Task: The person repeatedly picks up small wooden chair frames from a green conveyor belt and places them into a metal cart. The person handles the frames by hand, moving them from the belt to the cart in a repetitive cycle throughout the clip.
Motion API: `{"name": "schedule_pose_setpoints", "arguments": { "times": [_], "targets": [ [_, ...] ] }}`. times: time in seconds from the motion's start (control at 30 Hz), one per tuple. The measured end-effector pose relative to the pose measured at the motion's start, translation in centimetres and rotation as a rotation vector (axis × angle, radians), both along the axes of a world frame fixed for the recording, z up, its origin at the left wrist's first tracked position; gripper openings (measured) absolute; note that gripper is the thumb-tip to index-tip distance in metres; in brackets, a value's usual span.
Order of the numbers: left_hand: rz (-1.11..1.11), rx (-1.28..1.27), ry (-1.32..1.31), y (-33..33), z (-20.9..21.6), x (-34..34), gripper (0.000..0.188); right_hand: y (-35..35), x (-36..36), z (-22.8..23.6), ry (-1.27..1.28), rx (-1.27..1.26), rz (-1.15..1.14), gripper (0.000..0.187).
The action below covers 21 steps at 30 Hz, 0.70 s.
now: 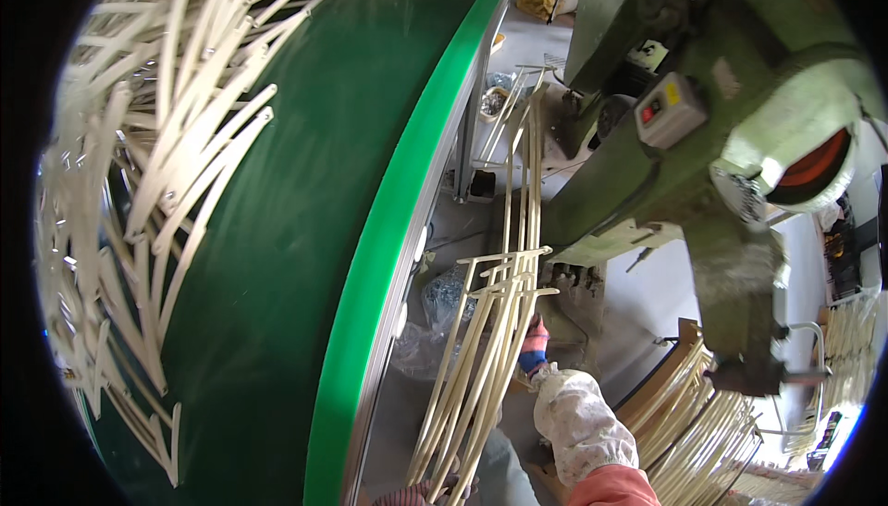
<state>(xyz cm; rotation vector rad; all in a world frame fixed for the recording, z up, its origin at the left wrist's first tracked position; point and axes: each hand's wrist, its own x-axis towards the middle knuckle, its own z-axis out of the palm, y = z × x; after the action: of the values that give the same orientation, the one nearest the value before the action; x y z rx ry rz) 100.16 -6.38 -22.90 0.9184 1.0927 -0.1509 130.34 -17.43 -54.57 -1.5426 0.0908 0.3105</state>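
Slats (194,127), pale, many: heaped well left of both hands, some with holed ends. Belt (277,256), dark green, with a brighter green edge strip (370,321): it lay between the slats and the grip. Left hand (404,495), in a striped glove: at the lower border, partly cut off, by the near ends of the rods; whether its fingers were closed could not be made out. Clear bag (444,298): ahead of the left hand, behind the rods. Rods (490,349), pale, long, one loose bundle: running forward from the left hand and passing just left of the right, short crosspieces lying ahead of both. Right hand (534,344), in a red and blue glove: at the bundle's right side, its fingers mostly hidden, grip uncertain. Machine (647,173), green: ahead and right of the right hand. Stack (703,423) of similar pale lengths: right of the right hand. Step in hand, as judged: handling the bundle. Next move, as judged: it called for support at both hands and clearance from the machine.
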Motion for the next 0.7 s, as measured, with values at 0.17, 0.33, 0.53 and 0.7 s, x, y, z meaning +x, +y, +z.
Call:
{"name": "schedule_pose_setpoints", "arguments": {
  "times": [0.17, 0.33, 0.53, 0.7],
  "targets": [
    [0.008, 0.010, -0.022, -3.6, 4.3, -5.5, 0.029, -4.7, -9.7, 8.6, -0.083, -0.251, 0.102, 0.041],
    [-0.010, 0.032, -0.026, -8.0, 7.7, -11.8, 0.027, -11.2, -19.2, 16.7, 0.000, -0.496, 0.202, 0.041],
    [-0.155, 0.072, -0.030, -12.0, 11.0, -17.6, 0.025, -20.7, -32.3, 25.7, 0.146, -0.461, 0.263, 0.043],
    [-0.287, 0.120, -0.082, -15.7, 12.3, -22.9, 0.023, -27.8, -44.1, 32.9, 0.092, -0.365, 0.173, 0.039]
  ]
}}
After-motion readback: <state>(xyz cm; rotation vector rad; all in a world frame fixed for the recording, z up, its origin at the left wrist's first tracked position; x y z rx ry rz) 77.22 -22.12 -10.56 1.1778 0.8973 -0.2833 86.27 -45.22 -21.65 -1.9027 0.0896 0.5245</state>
